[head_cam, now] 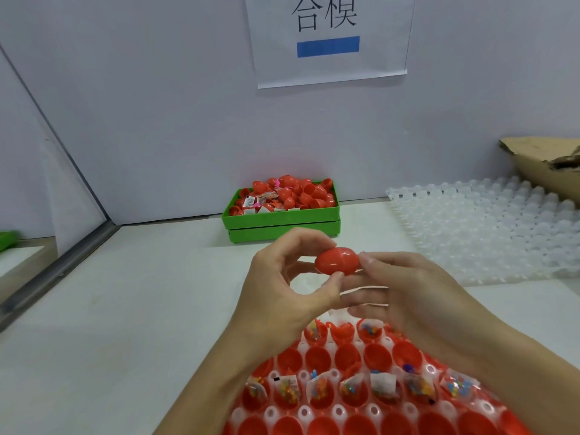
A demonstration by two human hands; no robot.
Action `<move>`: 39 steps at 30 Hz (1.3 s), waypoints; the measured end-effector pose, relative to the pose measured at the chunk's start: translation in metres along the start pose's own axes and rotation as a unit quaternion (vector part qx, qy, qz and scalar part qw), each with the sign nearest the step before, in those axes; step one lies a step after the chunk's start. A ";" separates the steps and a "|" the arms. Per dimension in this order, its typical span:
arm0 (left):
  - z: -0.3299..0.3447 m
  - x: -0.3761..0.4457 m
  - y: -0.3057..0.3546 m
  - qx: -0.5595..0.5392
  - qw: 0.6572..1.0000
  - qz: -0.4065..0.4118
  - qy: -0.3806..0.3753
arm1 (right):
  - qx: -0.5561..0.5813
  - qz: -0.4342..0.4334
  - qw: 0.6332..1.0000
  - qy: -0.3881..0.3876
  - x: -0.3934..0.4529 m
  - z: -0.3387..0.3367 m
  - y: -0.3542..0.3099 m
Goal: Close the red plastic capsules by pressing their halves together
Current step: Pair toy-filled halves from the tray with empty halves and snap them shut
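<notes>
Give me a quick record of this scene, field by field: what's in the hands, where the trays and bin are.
held item: red capsule, halves together, above the table
left hand: pinches the capsule's left end
right hand: grips its right end
near tray: white, holds open red halves, some with toy packets
green bin: by the wall, heaped with red capsules
empty tray: clear, to the right
</notes>
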State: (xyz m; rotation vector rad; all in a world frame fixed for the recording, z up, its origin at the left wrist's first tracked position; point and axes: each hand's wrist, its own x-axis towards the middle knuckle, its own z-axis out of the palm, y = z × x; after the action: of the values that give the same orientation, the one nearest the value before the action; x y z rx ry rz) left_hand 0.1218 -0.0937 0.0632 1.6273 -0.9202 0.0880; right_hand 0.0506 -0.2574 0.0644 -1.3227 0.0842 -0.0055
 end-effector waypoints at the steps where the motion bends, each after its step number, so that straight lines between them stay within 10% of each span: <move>1: 0.000 0.000 0.000 0.008 1.000 -0.002 0.004 | -0.045 -0.030 0.998 0.033 0.001 0.000 0.001; 28: 0.005 0.001 0.004 -0.037 0.996 -0.077 0.015 | -0.040 -0.094 0.994 0.045 -0.001 0.004 0.000; 39: 0.006 0.003 -0.003 -0.040 0.986 -0.162 -0.002 | -0.254 -0.202 0.946 0.023 -0.004 0.003 0.004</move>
State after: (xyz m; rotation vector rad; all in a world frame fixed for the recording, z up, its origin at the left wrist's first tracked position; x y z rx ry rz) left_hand 0.1226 -0.1007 0.0603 1.6812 -0.6436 -0.1758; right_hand 0.0462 -0.2535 0.0618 -1.8366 -0.1579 -0.3861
